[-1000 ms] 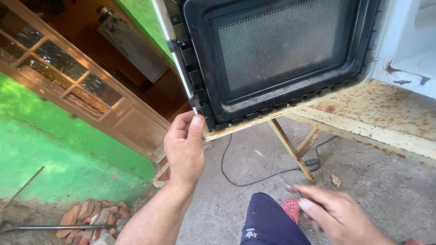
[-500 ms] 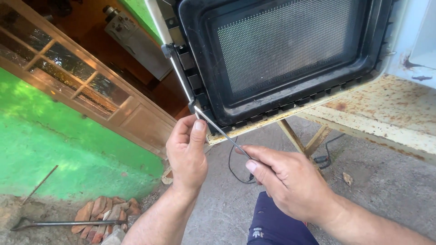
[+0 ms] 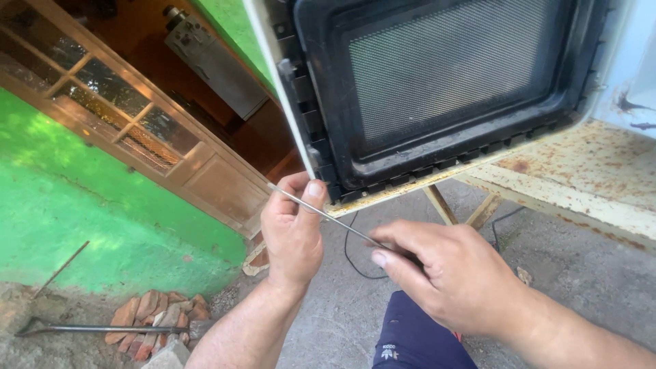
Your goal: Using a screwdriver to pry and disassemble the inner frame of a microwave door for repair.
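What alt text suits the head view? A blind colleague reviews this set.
A right hand holds a thin metal rod against the lower corner of an open microwave door; the left hand steadies that corner beside a green wall.
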